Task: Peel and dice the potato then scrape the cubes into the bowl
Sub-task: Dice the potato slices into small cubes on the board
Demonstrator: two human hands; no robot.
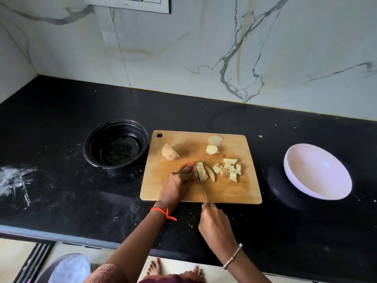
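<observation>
The black bowl [115,142] stands just off the left edge of the cutting board [240,190], with dark bits inside that are too dim to name. If the cubes are swept that way, they may land in the wrong dish.

On the board's left part lies a potato half [170,154], rounded side partly up. It looks ready to rock or roll when it gets cut.

The left hand [179,180] presses its nearly straight fingers on a stack of potato strips [201,172], with the painted nails right beside the blade. That is the main danger: the fingertips are not tucked back, so a slip or a hurried stroke could nick them. The strips also look wet and loosely stacked, so they may slide apart under the pressure.

The knife [202,185] runs through the strips, and the right hand [214,223] is wrapped around its handle with the forefinger along the top. The two hands are near each other but do not touch.

Farther right lie round slices [214,144] at the back and finished cubes [229,169] in a loose scatter. A careless elbow could knock them onto the counter.

The white bowl [318,172] sits well apart from the board. It is tilted on a dark base [285,188], so it could tip when the cubes are scraped in, and some cubes may drop in the gap on the way.
</observation>
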